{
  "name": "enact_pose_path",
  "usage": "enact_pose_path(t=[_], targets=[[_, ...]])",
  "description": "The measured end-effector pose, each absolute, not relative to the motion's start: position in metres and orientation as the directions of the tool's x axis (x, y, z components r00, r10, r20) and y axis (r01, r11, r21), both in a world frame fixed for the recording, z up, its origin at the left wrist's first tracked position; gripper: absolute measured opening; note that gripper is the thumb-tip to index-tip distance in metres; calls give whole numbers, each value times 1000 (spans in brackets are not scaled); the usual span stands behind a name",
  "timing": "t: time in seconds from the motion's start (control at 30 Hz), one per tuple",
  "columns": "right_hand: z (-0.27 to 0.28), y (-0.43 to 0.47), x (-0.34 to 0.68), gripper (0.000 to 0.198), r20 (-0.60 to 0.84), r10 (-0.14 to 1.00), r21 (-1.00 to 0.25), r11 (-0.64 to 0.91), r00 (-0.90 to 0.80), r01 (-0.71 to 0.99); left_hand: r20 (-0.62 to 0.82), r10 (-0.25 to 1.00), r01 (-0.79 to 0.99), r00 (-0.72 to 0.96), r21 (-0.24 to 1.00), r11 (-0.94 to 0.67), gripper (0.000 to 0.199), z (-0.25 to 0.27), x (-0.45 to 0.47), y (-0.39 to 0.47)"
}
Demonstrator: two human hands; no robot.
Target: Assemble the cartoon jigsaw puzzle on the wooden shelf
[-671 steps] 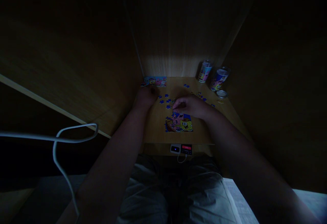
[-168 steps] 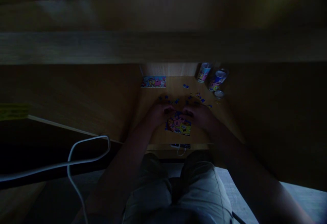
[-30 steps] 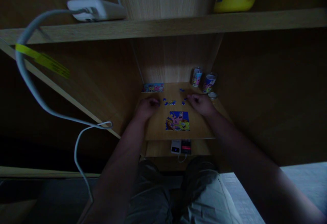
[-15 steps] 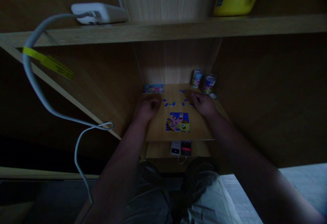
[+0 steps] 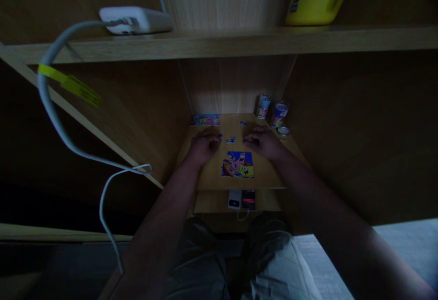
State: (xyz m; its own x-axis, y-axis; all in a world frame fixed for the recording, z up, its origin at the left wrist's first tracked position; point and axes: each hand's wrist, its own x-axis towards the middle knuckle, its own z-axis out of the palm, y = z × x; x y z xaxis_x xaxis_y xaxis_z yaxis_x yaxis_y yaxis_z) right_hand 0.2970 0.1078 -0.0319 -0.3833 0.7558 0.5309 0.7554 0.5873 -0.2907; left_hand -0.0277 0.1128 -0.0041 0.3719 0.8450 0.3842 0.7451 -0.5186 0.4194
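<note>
A partly assembled jigsaw puzzle [image 5: 237,164] with yellow and pink cartoon figures on blue lies on the wooden board, its upper left edge ragged. Beyond it, my left hand [image 5: 204,146] is closed in a pinch at a small blue puzzle piece, mostly covered by the fingertips. Another loose piece [image 5: 220,135] lies just above those fingertips. My right hand [image 5: 265,141] pinches a blue puzzle piece [image 5: 245,140] low over the board. Between the hands are a few loose pieces [image 5: 231,140], and farther back lies one more blue bit [image 5: 243,123].
Two cartoon tins [image 5: 263,107] [image 5: 279,115] stand at the back right, with a round lid [image 5: 284,131] beside them. A picture strip [image 5: 205,120] lies back left. Overhead, a shelf [image 5: 219,46] holds a white adapter [image 5: 137,20] and yellow mug [image 5: 310,7]. A phone [image 5: 248,199] lies below.
My right hand has moved left, over where several loose pieces lay. My left hand has shifted right, its fingertips now at a piece that was uncovered before.
</note>
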Motion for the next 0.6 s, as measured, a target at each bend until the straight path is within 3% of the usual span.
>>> enact_pose_path(t=[0.47,0.6], targets=[[-32,107,296,24,491,796,-359,556,-355,750,408,847,714,341,473,-516,15,2,-27,111],[-19,103,298,30,535,817,-410,475,-216,779,421,882,724,212,538,-431,16,6,-30,110]])
